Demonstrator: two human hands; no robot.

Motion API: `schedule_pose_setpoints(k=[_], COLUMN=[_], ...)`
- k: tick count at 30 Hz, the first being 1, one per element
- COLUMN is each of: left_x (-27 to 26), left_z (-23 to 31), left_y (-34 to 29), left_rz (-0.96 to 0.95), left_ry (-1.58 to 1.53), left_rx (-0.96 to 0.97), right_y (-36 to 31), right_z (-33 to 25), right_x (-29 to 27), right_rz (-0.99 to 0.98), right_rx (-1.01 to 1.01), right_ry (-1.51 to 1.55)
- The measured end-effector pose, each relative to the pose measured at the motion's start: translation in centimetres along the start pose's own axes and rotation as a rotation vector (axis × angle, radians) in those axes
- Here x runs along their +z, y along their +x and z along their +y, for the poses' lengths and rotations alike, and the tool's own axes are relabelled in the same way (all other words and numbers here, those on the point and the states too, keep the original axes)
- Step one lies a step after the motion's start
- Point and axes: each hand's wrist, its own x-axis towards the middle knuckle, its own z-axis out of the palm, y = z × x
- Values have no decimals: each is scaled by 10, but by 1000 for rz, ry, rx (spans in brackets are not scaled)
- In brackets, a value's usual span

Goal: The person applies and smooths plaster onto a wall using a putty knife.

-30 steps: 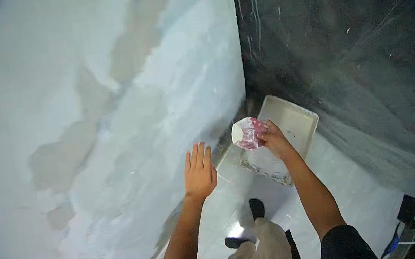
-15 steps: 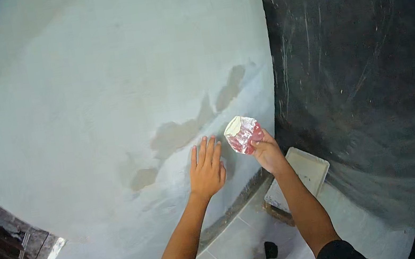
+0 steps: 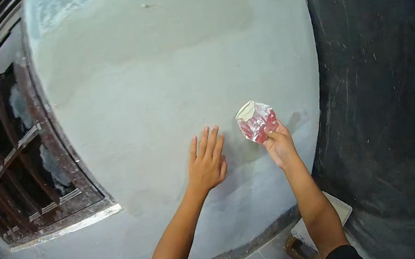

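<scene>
Illumination cool, uneven. Pale wall [image 3: 149, 95] bright through centre of frame; dark surface [image 3: 381, 103] along right side dim, grainy, detail poorly resolved. Light source not identifiable. Faint, soft-edged shadow on pale wall just beside left hand [image 3: 205, 168], lower centre. Window [image 3: 17, 151] at left mostly dark. Marked fisheye distortion: window and wall edges bow toward rim. Corners vignetted to black. Fine wall texture slightly soft.

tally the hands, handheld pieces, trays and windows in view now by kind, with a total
Hands: 2, the left hand and the right hand
Handheld pieces: 1, the red-and-white piece
Trays: 1, the pale tray, partly hidden behind the right forearm
Windows: 1, the brown-framed window
Total: 5
</scene>
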Motion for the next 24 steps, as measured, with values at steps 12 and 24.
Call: schedule_pose_setpoints(k=[12, 24], left_x=[-86, -152], left_z=[-55, -139], left_y=[-80, -104], left_rz=[309, 406], left_ry=[164, 40], left_rx=[150, 56], right_y=[-122, -140], right_z=[28, 76], right_x=[93, 256], right_rz=[83, 149], right_rx=[-496, -1078], right_ry=[-387, -1099])
